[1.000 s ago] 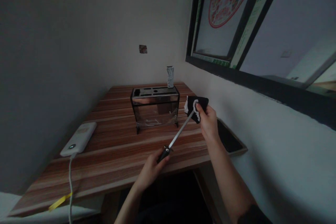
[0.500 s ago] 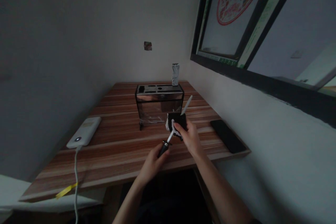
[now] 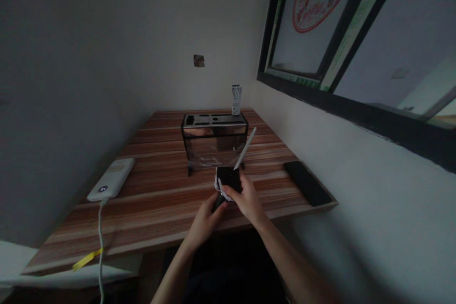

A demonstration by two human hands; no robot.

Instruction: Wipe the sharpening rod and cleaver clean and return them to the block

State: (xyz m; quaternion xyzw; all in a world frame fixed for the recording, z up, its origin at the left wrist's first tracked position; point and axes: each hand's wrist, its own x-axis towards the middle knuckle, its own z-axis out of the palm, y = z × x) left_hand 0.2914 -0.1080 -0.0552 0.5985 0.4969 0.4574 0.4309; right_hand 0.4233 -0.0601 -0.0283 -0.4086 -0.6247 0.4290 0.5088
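Note:
My left hand (image 3: pixel 205 218) grips the black handle of a sharpening steel (image 3: pixel 245 147), whose pale rod points up and away to the right. My right hand (image 3: pixel 245 198) is closed on a black cloth (image 3: pixel 228 178) with white edging, wrapped round the rod just above the handle. Both hands are over the near part of the wooden table (image 3: pixel 160 199). Behind them stands a clear knife holder (image 3: pixel 213 145) with a slotted metal top.
A white power bank (image 3: pixel 111 179) with a cable lies on the left of the table. A black phone (image 3: pixel 307 183) lies at the right edge by the wall. A small can (image 3: pixel 235 99) stands at the far back. A framed window is on the right wall.
My right hand has slid the cloth down the rod from its tip to just above the handle. My left hand has kept its hold on the handle.

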